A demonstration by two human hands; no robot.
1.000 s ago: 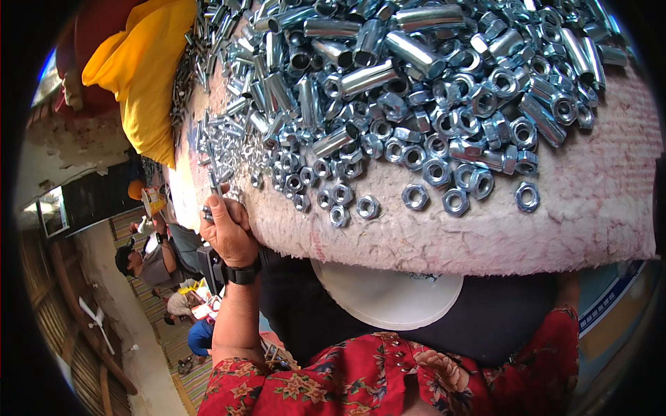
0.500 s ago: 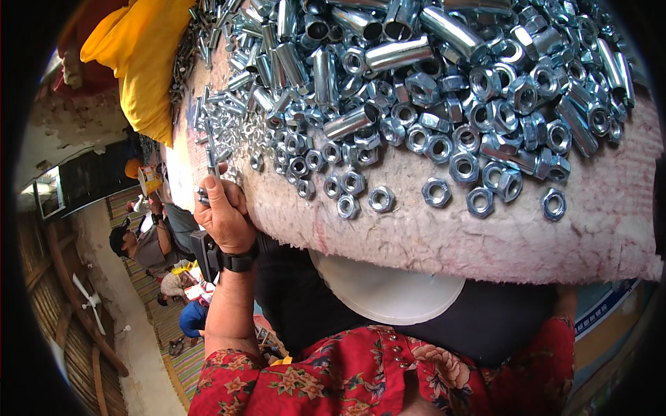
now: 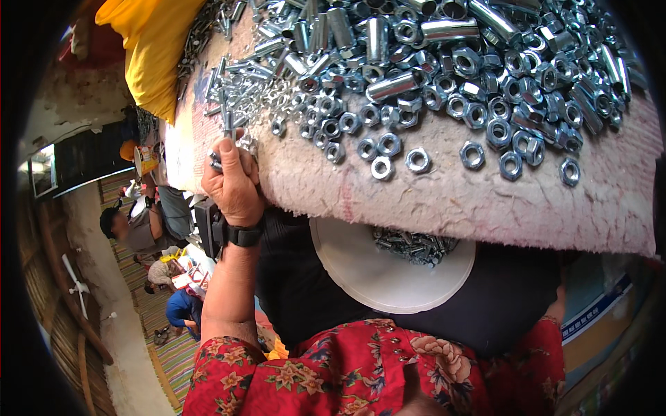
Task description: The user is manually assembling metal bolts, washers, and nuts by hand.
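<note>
My left hand (image 3: 236, 184) is closed at the left end of the padded work surface. Between its thumb and fingers a slim silver bolt (image 3: 227, 119) points upward. Another short metal piece (image 3: 216, 162) shows at the side of the fingers, its kind unclear. Just beyond the hand lie heaps of small nuts and thin bolts (image 3: 243, 87). Larger hex nuts (image 3: 472, 155) and metal sleeves (image 3: 449, 30) cover the middle and right. A white bowl (image 3: 395, 295) on my lap holds several small bolts (image 3: 416, 244), partly under the surface's edge. My right hand is out of sight.
The pale, fuzzy cloth surface (image 3: 416, 201) ends in a ragged front edge above my lap. Yellow cloth (image 3: 156, 62) lies at its far left. Other people (image 3: 149, 225) sit on a striped mat (image 3: 132, 270) off to the left.
The view has shifted, so the surface appears higher and the bolts inside the bowl now show. My left hand keeps its grip on the bolt.
</note>
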